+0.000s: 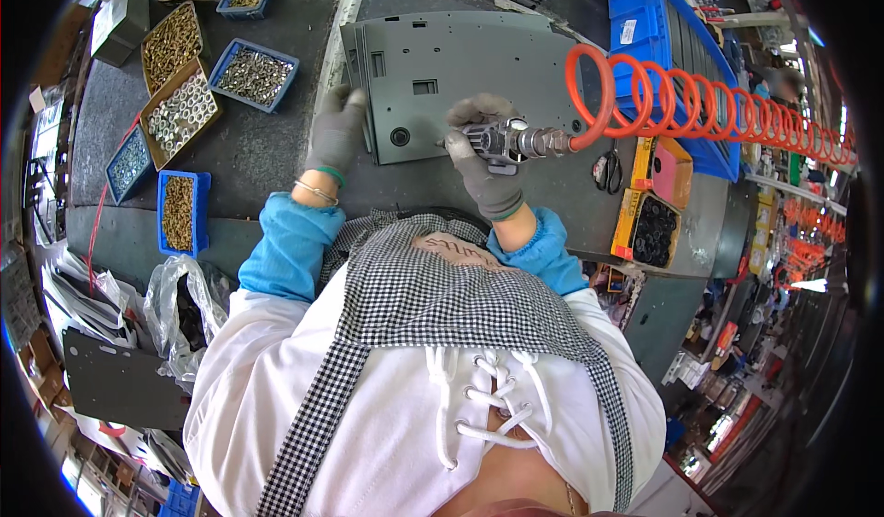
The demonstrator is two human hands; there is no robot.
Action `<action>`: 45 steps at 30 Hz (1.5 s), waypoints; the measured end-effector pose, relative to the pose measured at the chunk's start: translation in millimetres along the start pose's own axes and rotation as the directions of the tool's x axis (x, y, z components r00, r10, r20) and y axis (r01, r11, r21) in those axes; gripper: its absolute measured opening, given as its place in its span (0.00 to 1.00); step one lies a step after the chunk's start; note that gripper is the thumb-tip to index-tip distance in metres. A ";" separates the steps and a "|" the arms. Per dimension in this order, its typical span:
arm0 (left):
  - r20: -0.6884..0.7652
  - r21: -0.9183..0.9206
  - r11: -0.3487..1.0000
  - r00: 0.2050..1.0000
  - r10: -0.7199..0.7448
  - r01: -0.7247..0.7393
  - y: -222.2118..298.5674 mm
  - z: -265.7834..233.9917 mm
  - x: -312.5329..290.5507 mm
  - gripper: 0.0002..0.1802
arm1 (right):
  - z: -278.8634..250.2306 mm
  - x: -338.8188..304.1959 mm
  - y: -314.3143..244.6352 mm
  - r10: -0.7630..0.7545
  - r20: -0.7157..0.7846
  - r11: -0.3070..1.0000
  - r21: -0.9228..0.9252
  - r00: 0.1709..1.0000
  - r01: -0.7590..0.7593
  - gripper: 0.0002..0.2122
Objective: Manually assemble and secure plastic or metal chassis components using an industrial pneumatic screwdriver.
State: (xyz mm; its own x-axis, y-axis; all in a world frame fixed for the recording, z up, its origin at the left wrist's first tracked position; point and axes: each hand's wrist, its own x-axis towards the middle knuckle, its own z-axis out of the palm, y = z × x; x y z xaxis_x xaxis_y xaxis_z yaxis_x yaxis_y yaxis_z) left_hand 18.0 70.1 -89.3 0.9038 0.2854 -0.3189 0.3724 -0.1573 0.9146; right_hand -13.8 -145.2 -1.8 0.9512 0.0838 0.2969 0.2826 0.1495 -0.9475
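My right hand (pixel 484 160), in a grey glove, is closed around a metal air tool (pixel 497 139). A red coiled hose (pixel 677 103) runs from the tool's back end to the right. Under the tool lies a dark grey sheet-metal panel (pixel 460 66) with square cut-outs and small holes, and another sheet's edge shows beneath its left side. My left hand (pixel 337 132), also gloved, is at the panel's left edge with its fingers stretched away from me and the thumb apart. I see nothing in it; whether it touches the panel I cannot tell.
Several trays of small metal parts stand at the left, among them a blue tray (pixel 255 75) and a box of white rings (pixel 181 116). On the right are a large blue crate (pixel 645 22), scissors (pixel 608 171) and a box of black parts (pixel 655 231). More panels lie at the back.
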 end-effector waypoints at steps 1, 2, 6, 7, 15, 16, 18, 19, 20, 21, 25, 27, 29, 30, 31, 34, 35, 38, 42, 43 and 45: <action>-0.025 0.092 0.990 0.994 0.108 -0.105 1.2 6.1 -4.3 0.35 | -0.1 -0.2 -0.1 0.020 -0.008 1.000 -0.022 1.000 -0.021 0.22; -0.027 0.090 0.990 0.994 0.107 -0.104 2.6 11.1 -7.8 0.35 | 0.7 0.0 -0.4 0.021 -0.005 1.000 -0.022 1.000 -0.021 0.22; -0.045 0.518 0.838 0.972 0.230 -0.174 11.7 19.6 -19.5 0.34 | 1.7 -0.1 2.6 -0.038 0.011 0.994 -0.103 0.999 0.038 0.21; -0.011 0.553 0.814 0.975 0.221 -0.178 12.6 19.0 -17.9 0.33 | 2.3 -0.1 3.1 -0.042 0.006 0.995 -0.088 0.999 0.042 0.22; 0.058 0.660 0.725 0.975 0.214 -0.198 24.5 18.7 -17.9 0.25 | 1.8 6.8 9.3 -0.039 0.018 0.999 -0.035 0.999 0.040 0.24; 0.070 0.666 0.718 0.975 0.209 -0.202 25.7 19.8 -16.2 0.23 | 3.1 8.0 7.1 -0.048 0.019 0.998 -0.028 0.999 0.049 0.24; 0.085 0.671 0.709 0.972 0.217 -0.217 26.5 22.1 -14.5 0.21 | 3.1 7.4 -3.7 0.013 0.001 1.000 -0.010 1.000 -0.013 0.24; 0.114 0.695 0.680 0.970 0.214 -0.231 24.3 23.6 -13.2 0.19 | 2.6 8.8 -11.5 0.072 -0.016 0.997 0.013 0.997 -0.072 0.24; 0.126 0.720 0.651 0.968 0.217 -0.239 24.1 22.1 -5.8 0.18 | 4.8 16.0 -21.8 0.044 -0.007 0.999 0.022 0.999 -0.043 0.24; 0.112 0.723 0.644 0.963 0.246 -0.249 23.9 19.0 -2.2 0.18 | 6.3 21.9 -38.1 0.000 0.005 0.999 0.043 1.000 0.000 0.24; 0.147 0.668 0.658 0.929 0.339 -0.346 45.3 10.4 -10.1 0.14 | -24.2 47.3 -97.0 -0.071 -0.080 0.994 0.074 0.994 0.077 0.23; 0.063 0.564 0.729 0.900 0.431 -0.388 58.6 2.4 -15.9 0.14 | -47.2 46.8 -100.9 -0.140 -0.241 0.986 0.057 0.960 0.158 0.23; 0.039 0.366 0.862 0.931 0.363 -0.352 48.5 -20.6 0.5 0.18 | -75.9 42.5 -100.0 -0.198 -0.382 0.973 0.037 0.903 0.229 0.23; 0.080 0.213 0.924 0.948 0.308 -0.318 37.5 -33.9 13.3 0.19 | -96.1 33.6 -100.6 -0.076 -0.455 0.991 0.064 0.887 0.117 0.23; 0.125 0.159 0.937 0.948 0.294 -0.311 23.5 -45.9 26.6 0.20 | -119.0 26.1 -99.0 0.044 -0.527 0.995 0.099 0.849 0.010 0.23; 0.190 -0.104 0.993 0.981 -0.039 0.060 1.6 -64.3 48.1 0.19 | -202.8 -14.7 -47.0 0.265 -0.619 0.956 0.067 0.739 -0.286 0.24; 0.238 -0.248 0.959 0.968 -0.076 0.137 7.7 -59.3 43.1 0.20 | -215.8 -26.6 -30.6 0.267 -0.641 0.954 0.072 0.720 -0.290 0.24; 0.322 -0.245 0.938 0.933 -0.162 0.247 6.3 -56.4 28.5 0.24 | -231.1 -49.9 -1.0 0.571 -0.592 0.821 0.384 0.569 -0.424 0.22; 0.269 -0.347 0.928 0.963 -0.036 0.131 -26.2 -41.7 21.4 0.26 | -213.7 -65.7 15.5 0.670 -0.483 0.733 0.552 0.564 -0.398 0.19; 0.255 -0.421 0.901 0.967 0.006 0.105 -26.2 -39.5 18.9 0.28 | -202.8 -61.4 10.1 0.668 -0.468 0.735 0.534 0.578 -0.417 0.20; 0.317 -0.462 0.877 0.948 0.026 0.131 -1.6 -40.7 16.6 0.29 | -186.2 -54.0 6.4 0.708 -0.433 0.694 0.572 0.557 -0.437 0.21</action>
State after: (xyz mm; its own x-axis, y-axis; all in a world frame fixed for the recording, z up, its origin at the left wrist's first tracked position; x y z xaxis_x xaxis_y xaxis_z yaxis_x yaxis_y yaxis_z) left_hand 23.8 113.6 -85.9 0.9332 -0.0328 -0.3578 0.3475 0.3356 0.8756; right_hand -40.3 -332.2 -46.0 0.7840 -0.2745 -0.5568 -0.2901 0.6309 -0.7196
